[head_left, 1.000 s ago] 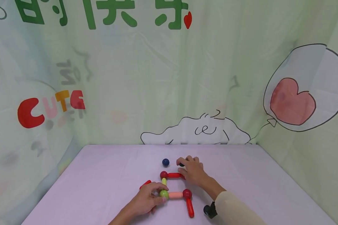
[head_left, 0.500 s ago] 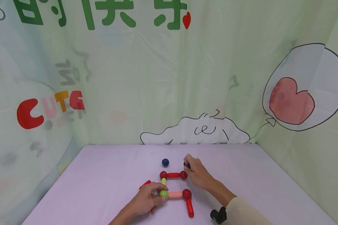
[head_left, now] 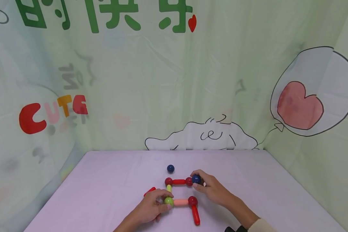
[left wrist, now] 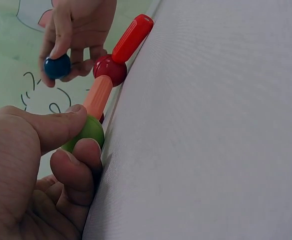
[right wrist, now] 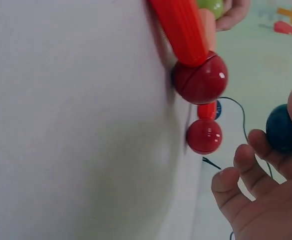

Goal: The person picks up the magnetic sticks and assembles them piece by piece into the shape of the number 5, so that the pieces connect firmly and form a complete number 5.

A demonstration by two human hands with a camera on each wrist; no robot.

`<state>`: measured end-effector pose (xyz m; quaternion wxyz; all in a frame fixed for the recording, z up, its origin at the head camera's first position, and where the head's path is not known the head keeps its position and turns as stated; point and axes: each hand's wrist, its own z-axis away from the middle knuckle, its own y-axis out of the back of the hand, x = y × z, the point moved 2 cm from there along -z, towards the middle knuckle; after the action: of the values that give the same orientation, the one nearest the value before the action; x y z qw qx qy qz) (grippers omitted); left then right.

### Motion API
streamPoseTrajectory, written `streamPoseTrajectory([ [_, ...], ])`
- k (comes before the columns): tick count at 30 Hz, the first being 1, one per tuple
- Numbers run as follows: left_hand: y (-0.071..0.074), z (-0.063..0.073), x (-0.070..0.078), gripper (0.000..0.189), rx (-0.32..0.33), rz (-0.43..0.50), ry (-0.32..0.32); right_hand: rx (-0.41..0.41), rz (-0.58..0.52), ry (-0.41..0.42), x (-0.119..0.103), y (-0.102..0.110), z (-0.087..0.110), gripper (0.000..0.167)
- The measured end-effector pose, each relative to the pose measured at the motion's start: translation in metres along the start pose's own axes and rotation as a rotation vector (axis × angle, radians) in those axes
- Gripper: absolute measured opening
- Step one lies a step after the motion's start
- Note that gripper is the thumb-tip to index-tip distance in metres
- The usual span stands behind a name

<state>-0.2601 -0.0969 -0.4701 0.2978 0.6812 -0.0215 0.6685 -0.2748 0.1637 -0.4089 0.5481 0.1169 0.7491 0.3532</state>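
Observation:
My left hand [head_left: 149, 207] pinches a green ball [head_left: 169, 202] between thumb and fingers. From it a pink rod [head_left: 180, 202] runs to a red ball [head_left: 192, 201], which bears a red rod [head_left: 195, 215] pointing toward me. A yellow-green rod [head_left: 169, 188] leads away from the green ball to a second red ball [head_left: 168, 181]. Another red rod [head_left: 178, 181] links that one to a third red ball [head_left: 189, 181]. Right beside this third ball, my right hand [head_left: 214, 190] pinches a blue ball [right wrist: 283, 129], raised off the table in both wrist views.
A second blue ball [head_left: 170, 168] lies behind the joined pieces on the lilac tabletop [head_left: 113, 170]. Partly behind my left hand is a loose-looking red piece [head_left: 149, 191]. Printed curtains [head_left: 119, 80] stand along the back and sides.
My right hand lifted a dark ball from behind the joined pieces and brought it nearer, to beside the far right red ball. The left hand has stayed on the green ball.

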Motion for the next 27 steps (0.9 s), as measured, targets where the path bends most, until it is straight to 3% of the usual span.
streamPoseTrajectory([
  [5, 0.0, 0.0, 0.0, 0.029, -0.003, 0.001, -0.008, -0.019, -0.013, -0.022, -0.002, 0.004, 0.009, 0.034],
  [11, -0.001, 0.0, -0.001, 0.03, -0.005, 0.001, -0.01, -0.096, -0.038, -0.03, -0.006, 0.005, 0.018, 0.039],
  [21, 0.001, 0.0, 0.0, 0.029, -0.001, 0.007, -0.034, -0.244, -0.065, -0.052, -0.01, 0.001, 0.031, 0.034],
  [27, 0.0, 0.001, 0.002, 0.03, -0.005, -0.002, -0.028, -0.289, -0.112, -0.025, -0.006, -0.004, 0.036, 0.033],
])
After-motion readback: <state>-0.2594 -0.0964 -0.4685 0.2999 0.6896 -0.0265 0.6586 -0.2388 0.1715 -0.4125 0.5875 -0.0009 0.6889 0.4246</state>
